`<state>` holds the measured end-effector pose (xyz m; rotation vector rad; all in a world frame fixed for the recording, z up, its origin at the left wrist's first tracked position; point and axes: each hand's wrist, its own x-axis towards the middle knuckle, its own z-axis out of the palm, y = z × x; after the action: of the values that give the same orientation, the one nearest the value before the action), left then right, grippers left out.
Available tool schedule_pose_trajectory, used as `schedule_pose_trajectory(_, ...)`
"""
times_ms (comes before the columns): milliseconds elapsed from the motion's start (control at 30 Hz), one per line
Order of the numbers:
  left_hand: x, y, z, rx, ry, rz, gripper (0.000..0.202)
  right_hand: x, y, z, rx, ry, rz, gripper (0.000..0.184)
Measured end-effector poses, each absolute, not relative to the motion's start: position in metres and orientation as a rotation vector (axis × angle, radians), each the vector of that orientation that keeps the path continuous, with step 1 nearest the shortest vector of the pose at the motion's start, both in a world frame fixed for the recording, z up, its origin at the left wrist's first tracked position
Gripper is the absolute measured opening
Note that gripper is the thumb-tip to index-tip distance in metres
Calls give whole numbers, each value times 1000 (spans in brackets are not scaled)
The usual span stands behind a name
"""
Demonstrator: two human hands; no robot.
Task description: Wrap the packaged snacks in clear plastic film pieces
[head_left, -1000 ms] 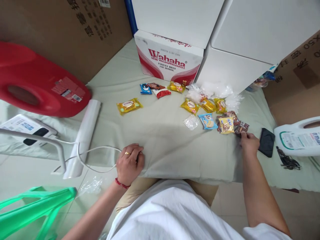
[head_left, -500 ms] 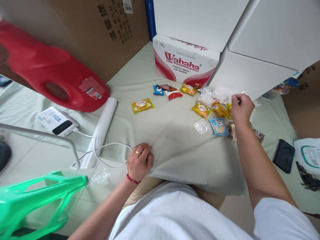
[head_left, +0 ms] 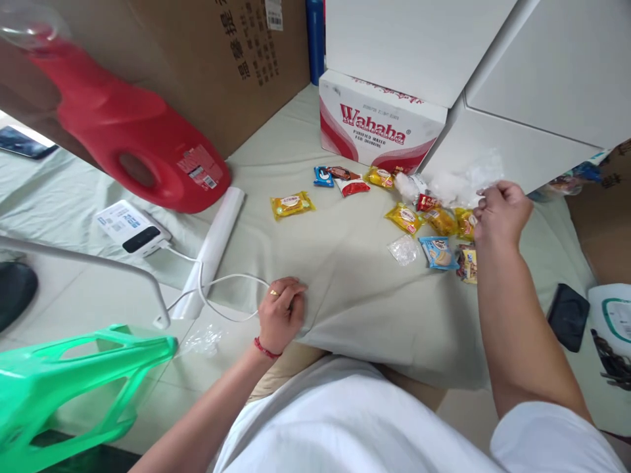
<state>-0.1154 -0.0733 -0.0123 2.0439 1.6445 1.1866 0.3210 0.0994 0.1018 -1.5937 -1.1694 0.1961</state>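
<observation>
My right hand (head_left: 503,211) pinches the edge of a crumpled clear plastic bag (head_left: 480,174), which is raised a little behind the snacks. Close by it lie yellow-wrapped snacks (head_left: 404,217), a light blue snack packet (head_left: 438,253) and a brown packet (head_left: 466,264) partly covered by my right forearm. A small clear wrapper (head_left: 403,249) sits left of the blue packet. My left hand (head_left: 282,314) rests with curled fingers on the cloth near its front edge, beside a white cable (head_left: 236,276); nothing shows in it.
A Wahaha carton (head_left: 379,125) stands at the back against white cabinets. One yellow packet (head_left: 292,205) lies apart on the cloth. At the left are a red jug (head_left: 148,144), a white roll (head_left: 211,249), a white device (head_left: 131,226) and a green stool (head_left: 89,381). A phone (head_left: 568,316) lies at right.
My right hand has drawn the clear plastic bag up, so it stands higher above the snacks. My left hand stays in place on the cloth. The whole view has shifted slightly.
</observation>
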Motion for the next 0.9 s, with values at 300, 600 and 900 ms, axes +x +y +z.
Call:
schedule_pose_trajectory(300,-19,-68,41,1511,1105,1189,27,207,-59,74,-1312,-511,1234,41)
schedule_pose_trajectory(600,21,-59,45,1259,1342,1047,42,155,-105,55,-1359,-754,1256,27)
schedule_pose_trajectory(900,-4,-41,36,562,1033,1106,26,168,-113,31,-1421,-745,1333,38)
